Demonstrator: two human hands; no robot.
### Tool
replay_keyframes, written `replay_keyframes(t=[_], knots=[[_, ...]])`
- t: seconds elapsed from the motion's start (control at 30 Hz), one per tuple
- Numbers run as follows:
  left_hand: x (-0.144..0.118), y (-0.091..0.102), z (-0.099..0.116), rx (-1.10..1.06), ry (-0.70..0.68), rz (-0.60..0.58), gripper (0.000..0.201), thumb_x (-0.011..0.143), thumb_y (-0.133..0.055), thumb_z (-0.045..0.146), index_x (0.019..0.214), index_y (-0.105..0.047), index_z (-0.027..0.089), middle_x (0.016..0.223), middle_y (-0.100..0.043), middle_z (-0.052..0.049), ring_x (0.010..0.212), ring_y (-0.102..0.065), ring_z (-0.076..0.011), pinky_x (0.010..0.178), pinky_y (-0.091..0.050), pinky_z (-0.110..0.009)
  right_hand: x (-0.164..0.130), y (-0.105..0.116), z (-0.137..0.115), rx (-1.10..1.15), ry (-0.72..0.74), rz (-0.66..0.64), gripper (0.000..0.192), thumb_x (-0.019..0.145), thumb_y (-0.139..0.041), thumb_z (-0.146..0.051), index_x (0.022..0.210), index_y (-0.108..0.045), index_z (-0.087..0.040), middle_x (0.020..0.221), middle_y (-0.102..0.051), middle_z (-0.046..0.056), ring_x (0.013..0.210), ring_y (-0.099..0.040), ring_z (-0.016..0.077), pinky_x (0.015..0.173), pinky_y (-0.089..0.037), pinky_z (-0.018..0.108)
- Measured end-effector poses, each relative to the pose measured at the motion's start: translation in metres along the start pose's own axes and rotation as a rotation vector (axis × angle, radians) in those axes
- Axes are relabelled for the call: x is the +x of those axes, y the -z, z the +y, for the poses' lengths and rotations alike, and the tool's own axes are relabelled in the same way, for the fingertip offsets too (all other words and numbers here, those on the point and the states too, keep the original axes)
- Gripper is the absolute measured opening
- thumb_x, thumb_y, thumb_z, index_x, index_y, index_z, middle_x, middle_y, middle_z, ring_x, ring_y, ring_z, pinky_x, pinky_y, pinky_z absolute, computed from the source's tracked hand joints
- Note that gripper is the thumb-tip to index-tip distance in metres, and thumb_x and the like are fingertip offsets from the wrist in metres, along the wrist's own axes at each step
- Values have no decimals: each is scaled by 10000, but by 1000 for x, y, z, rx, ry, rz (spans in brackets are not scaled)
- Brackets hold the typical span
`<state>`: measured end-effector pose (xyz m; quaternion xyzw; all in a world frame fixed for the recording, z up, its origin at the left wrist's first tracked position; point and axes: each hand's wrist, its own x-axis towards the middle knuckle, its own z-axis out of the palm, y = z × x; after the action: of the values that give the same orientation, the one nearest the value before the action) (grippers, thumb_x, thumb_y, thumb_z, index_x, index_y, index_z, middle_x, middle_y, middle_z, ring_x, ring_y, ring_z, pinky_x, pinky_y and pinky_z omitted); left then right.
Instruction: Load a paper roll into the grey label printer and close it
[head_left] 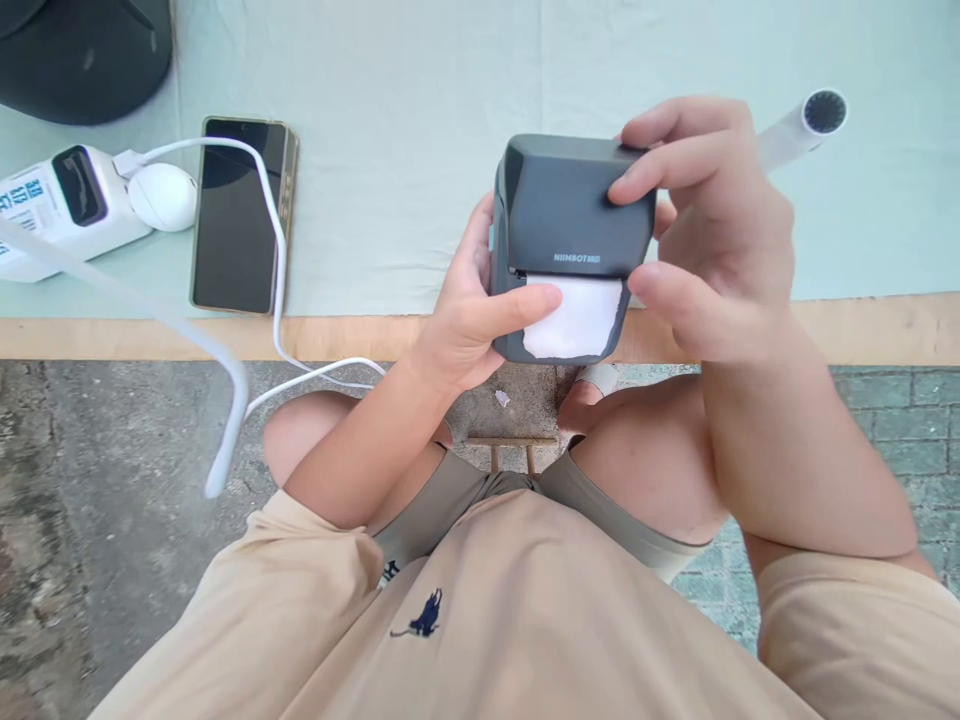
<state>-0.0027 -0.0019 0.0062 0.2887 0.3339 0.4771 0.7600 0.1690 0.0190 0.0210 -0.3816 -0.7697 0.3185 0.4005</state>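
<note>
A small dark grey label printer (574, 215) with a white label roll (577, 318) showing in its front slot is held above the table's front edge. My left hand (469, 315) grips its left side, thumb lying across the white label. My right hand (701, 225) holds the right side, fingers over the lid's top and thumb at the lower right corner.
The table (420, 130) has a pale green cover and a wooden front edge. On it lie a phone (240, 215), a white power strip (56, 205) with a white plug and cable (274, 260), a dark object (82, 55) at far left, and a white tube (806, 125) at right.
</note>
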Motion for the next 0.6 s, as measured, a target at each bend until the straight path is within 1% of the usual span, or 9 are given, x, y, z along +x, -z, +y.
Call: replay_keyframes(t=[0.07,0.1,0.17,0.2,0.27,0.37,0.47,0.53,0.6], knots=[[-1,-4,0,-16,-38,12,656,566,-772,271,1143,-461,291,1026,-658,9,1115,-598,-252,803,-549,-294,-1,-7,-5,95,-71,35,318,770,-523,-395,1049,-529,-243,1201,-417,49,1188,-421,143,763,-518,235],[-2,-5,-1,-35,-58,12,635,572,-765,267,1133,-468,289,1000,-659,8,1110,-601,-253,791,-550,-293,-2,-11,-7,149,-112,41,343,773,-530,-387,1089,-495,-257,1185,-427,39,1134,-456,127,723,-510,216],[-2,-7,-2,-80,-82,10,532,625,-724,280,1104,-492,287,950,-661,-3,1107,-603,-259,769,-550,-300,-2,-17,-9,276,-196,10,462,764,-563,-363,1184,-381,-299,1134,-463,18,950,-522,86,685,-501,211],[-2,-7,-3,-99,-84,0,462,663,-693,293,1085,-507,288,940,-663,-13,1114,-598,-262,767,-549,-309,-2,-19,-10,344,-226,-20,515,761,-573,-359,1211,-325,-315,1117,-475,8,856,-530,68,683,-503,218],[-1,-5,-4,-122,-78,-25,343,724,-631,316,1054,-539,291,959,-665,-27,1140,-579,-265,789,-543,-330,-2,-20,-10,435,-267,-75,555,761,-581,-366,1221,-274,-325,1130,-478,5,766,-524,51,683,-510,228],[0,2,-5,-123,-73,-80,259,748,-605,285,1004,-570,282,1012,-660,-28,1144,-571,-265,835,-528,-348,-3,-19,-10,420,-279,-75,563,743,-604,-392,1210,-298,-316,1213,-448,17,806,-532,64,685,-507,231],[0,5,-3,-141,-80,-118,212,771,-581,210,975,-565,266,1004,-660,-18,1149,-571,-264,851,-528,-361,-5,-18,-10,376,-262,-63,576,731,-615,-421,1208,-312,-313,1269,-412,20,884,-535,81,707,-509,232],[-1,2,-1,-175,-69,-137,211,816,-526,202,1017,-562,258,1039,-655,-12,1223,-521,-255,930,-508,-374,-6,-18,-9,357,-268,-62,554,751,-591,-431,1212,-307,-308,1252,-413,15,881,-537,73,715,-511,229],[-2,-3,1,-221,-37,-154,244,890,-399,264,1062,-568,223,1096,-647,-23,1303,-443,-242,1033,-448,-391,-7,-18,-7,312,-265,-53,514,796,-530,-444,1230,-296,-298,1206,-431,11,885,-541,68,759,-519,242]])
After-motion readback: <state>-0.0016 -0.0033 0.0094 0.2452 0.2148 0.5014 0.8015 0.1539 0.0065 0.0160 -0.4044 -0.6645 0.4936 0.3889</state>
